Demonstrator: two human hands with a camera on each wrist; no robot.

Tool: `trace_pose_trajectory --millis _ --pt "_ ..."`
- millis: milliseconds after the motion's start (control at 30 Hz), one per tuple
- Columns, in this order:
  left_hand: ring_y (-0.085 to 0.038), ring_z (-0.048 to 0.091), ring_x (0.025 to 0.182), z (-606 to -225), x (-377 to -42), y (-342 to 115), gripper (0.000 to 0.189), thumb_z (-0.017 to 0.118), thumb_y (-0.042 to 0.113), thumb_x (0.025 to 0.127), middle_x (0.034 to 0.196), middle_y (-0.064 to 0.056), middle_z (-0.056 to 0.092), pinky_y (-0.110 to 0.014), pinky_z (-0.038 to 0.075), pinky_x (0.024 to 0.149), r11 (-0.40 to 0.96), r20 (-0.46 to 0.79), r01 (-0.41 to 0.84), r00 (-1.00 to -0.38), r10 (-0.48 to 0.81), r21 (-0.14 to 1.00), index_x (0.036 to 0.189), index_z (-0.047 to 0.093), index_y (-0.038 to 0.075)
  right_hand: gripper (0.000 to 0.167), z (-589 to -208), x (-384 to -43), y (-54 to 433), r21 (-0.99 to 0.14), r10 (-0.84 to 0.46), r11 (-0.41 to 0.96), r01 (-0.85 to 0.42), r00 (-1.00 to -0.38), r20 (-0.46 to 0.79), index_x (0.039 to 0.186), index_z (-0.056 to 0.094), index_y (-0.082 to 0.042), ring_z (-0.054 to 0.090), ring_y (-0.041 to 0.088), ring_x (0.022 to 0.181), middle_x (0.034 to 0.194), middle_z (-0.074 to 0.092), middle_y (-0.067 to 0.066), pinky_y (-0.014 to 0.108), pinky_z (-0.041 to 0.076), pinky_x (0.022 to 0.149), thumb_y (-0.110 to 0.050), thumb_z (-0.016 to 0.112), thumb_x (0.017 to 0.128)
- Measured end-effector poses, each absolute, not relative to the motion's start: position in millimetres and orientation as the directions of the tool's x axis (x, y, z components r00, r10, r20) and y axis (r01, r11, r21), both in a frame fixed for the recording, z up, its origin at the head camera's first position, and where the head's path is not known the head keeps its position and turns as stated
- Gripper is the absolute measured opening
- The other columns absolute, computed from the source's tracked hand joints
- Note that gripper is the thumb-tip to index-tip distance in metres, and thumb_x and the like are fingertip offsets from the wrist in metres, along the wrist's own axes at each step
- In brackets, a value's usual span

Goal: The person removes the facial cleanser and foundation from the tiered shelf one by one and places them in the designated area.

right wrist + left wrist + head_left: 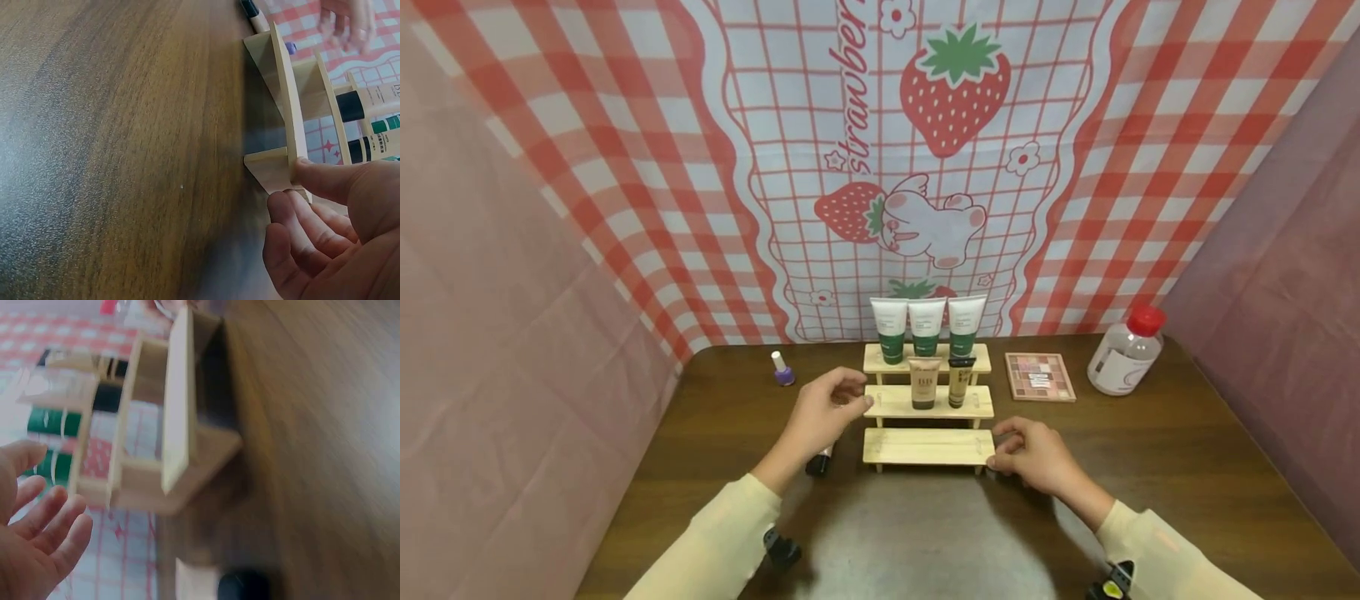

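A three-step wooden display stand (925, 447) is on the table between the hands. My right hand (1036, 456) pinches the right end of its lowest step, thumb on the front edge and fingers curled against the side (312, 231). My left hand (826, 410) hovers by the left end of the middle step, fingers loosely bent; the left wrist view shows nothing held in it (37, 531). Three white-and-green squeeze tubes (927, 325) stand in a row on the top step. On the middle step are a beige BB cream tube (923, 383) and a slimmer gold tube with black ends (959, 383).
A purple nail polish bottle (780, 369) with a white cap stands at the back left. Left of the stand, a black-capped tube (820, 461) lies partly behind my left forearm. An eyeshadow palette (1040, 377) and a clear red-capped bottle (1126, 354) are at the right.
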State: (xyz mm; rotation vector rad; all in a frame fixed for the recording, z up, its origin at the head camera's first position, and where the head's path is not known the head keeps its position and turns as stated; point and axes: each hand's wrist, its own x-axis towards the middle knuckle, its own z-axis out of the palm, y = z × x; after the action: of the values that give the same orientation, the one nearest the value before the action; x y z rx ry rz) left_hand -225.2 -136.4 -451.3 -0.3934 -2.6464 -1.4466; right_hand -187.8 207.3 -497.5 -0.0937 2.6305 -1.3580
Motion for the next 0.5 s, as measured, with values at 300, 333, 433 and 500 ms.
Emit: trace_pose_trajectory --millis 300,333,433,500 --pt "-0.023 0.07 0.099 -435.6 -237.8 -94.6 0.039 0.079 0.022 0.092 0.114 -0.011 0.072 -0.041 0.059 0.084 0.469 0.19 0.332 -0.927 0.324 0.818 0.127 0.067 0.011 0.04 -496.1 -189.7 205.1 -0.805 -0.128 0.592 0.04 -0.981 -0.143 0.113 0.068 -0.001 0.064 0.016 0.06 0.077 0.074 0.002 0.034 0.052 0.047 -0.007 0.087 0.078" --pt "-0.022 0.07 0.1 -435.1 -238.7 -92.2 0.04 0.08 0.023 0.091 0.114 -0.01 0.072 -0.041 0.059 0.084 0.465 0.179 0.323 -0.928 0.327 0.825 0.128 0.066 0.012 0.04 -495.8 -189.8 204.9 -0.804 -0.127 0.593 0.042 -0.981 -0.145 0.112 0.068 -0.001 0.064 0.016 0.06 0.077 0.074 0.002 0.034 0.052 0.047 -0.007 0.087 0.077" --pt "-0.022 0.07 0.1 -434.1 -240.2 -86.4 0.04 0.08 0.024 0.091 0.113 -0.006 0.072 -0.041 0.058 0.084 0.461 0.17 0.32 -0.926 0.337 0.828 0.127 0.066 0.013 0.04 -495.2 -190.2 204.6 -0.8 -0.124 0.598 0.046 -0.981 -0.149 0.111 0.068 -0.001 0.064 0.016 0.059 0.076 0.074 0.002 0.033 0.052 0.047 -0.006 0.087 0.077" --pt "-0.023 0.07 0.101 -433.5 -240.4 -83.4 0.04 0.081 0.023 0.09 0.113 -0.006 0.072 -0.041 0.059 0.084 0.46 0.171 0.322 -0.925 0.34 0.827 0.126 0.066 0.013 0.04 -494.6 -190.1 204.4 -0.799 -0.122 0.599 0.048 -0.981 -0.15 0.111 0.068 -0.001 0.064 0.016 0.059 0.076 0.074 0.003 0.033 0.052 0.047 -0.006 0.086 0.076"
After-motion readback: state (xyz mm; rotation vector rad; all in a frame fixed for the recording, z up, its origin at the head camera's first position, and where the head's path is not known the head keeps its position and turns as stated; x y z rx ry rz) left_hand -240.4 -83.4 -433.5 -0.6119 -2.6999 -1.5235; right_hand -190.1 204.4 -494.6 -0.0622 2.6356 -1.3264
